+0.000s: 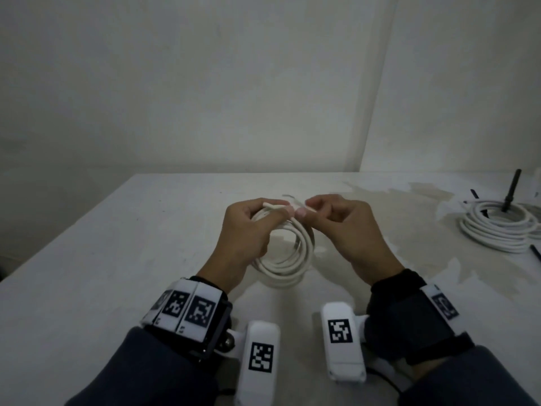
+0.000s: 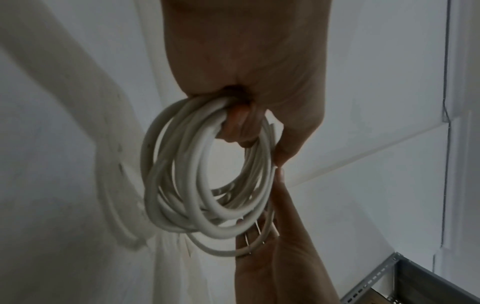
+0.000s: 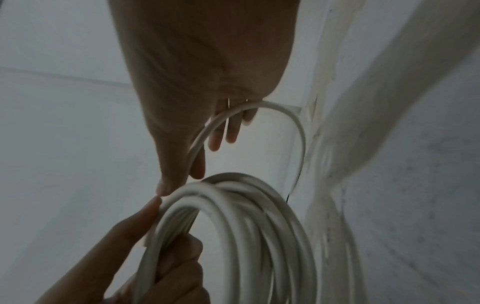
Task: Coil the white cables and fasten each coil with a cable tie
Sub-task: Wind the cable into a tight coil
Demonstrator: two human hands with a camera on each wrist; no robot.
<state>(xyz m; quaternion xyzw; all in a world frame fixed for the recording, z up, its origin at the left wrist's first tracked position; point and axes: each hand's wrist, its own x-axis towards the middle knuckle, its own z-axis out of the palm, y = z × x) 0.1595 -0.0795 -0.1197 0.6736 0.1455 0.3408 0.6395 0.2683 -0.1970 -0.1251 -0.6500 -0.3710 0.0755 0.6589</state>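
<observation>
A coil of white cable [image 1: 292, 259] hangs above the middle of the table, and my left hand [image 1: 281, 210] grips its top. In the left wrist view the fingers of that hand [image 2: 259, 142] curl through the coil [image 2: 155, 185]. My right hand [image 1: 304, 208] meets the left at the top of the coil and pinches a thin pale cable tie [image 1: 294, 201]. The right wrist view shows my right hand [image 3: 182, 181], the tie's thin strands [image 3: 227, 119] lying across its fingers, one loose cable loop [image 3: 298, 123] and the coil [image 3: 233, 226].
A second white coil [image 1: 494, 230] lies at the table's right edge around an upright black rod [image 1: 510, 190], with black ties [image 1: 535, 253] beside it. The white table [image 1: 117, 244] meets walls behind and to the right. A grey metal shelf frame [image 2: 389, 277] stands nearby.
</observation>
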